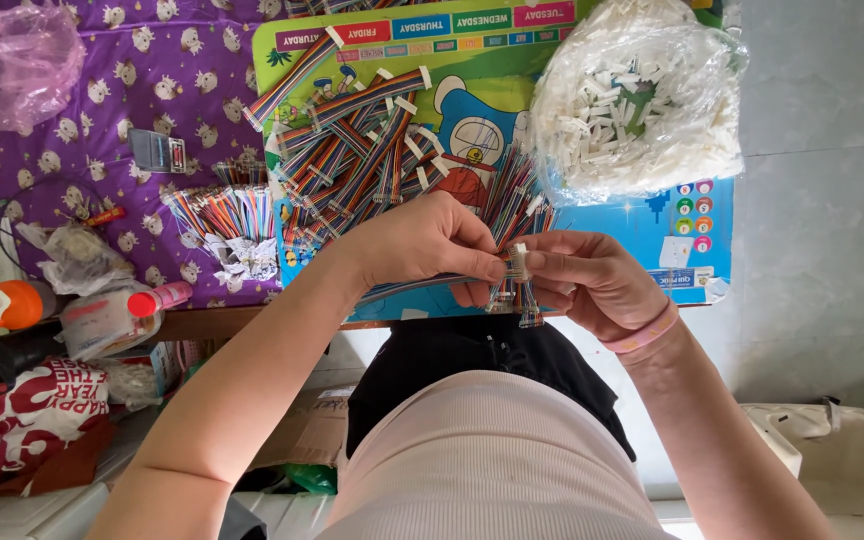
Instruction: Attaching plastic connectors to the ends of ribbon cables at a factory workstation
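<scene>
One table (687, 262) topped by a colourful cartoon board, purple patterned cloth (132, 90) alongside at left. One big clear bag of white connectors (642, 95) at board's far right corner, contents too many to count. One loose heap of rainbow ribbon cables (362, 140) spread mid-board, count not tellable; second smaller bundle (227, 215) standing in a clear wrapper on the cloth. Two hands meeting at near table edge: left hand (422, 245) fingers pinched narrow on one rainbow ribbon cable (402, 288) running leftward under the palm; right hand (597, 280) fingers closed on one small white connector (519, 262), pink band on wrist. Connector sitting right between both sets of fingertips, touching the cable end. More clear-ended cable pieces (522, 300) hanging below the right fingers, number unclear.
</scene>
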